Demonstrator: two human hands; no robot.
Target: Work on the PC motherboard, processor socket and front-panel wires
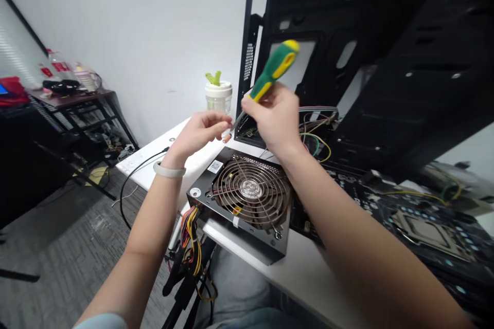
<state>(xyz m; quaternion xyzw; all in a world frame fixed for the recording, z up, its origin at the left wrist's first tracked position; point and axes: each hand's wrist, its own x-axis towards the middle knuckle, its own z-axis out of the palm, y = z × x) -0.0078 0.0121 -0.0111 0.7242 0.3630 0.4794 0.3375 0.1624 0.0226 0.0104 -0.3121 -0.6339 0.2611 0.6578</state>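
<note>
"Where's the screwdriver (275,68)?"

"In the right hand (277,115), which is closed round its green-and-yellow handle, tip down just beyond the power supply (250,190). The left hand's (200,136) fingertips are beside the tip; whether they pinch anything, I can't tell. A small orange-brown piece (227,139) shows just below them."

"How far along does it look?"

"Partway, I'd judge. The power supply lies outside the computer case (401,97), fan grille up and in place, its cable bundle (192,231) hanging off the edge. How much is left, the view doesn't settle."

"And around it?"

"The white counter (304,273) carries the power supply, with a white-lidded cup (218,93) behind. The black case towers at right, a motherboard (428,231) below its panels. Across the room, bottles (59,64) stand on a dark desk (73,96) by the white wall (135,36); the floor (96,252) is grey."
</note>
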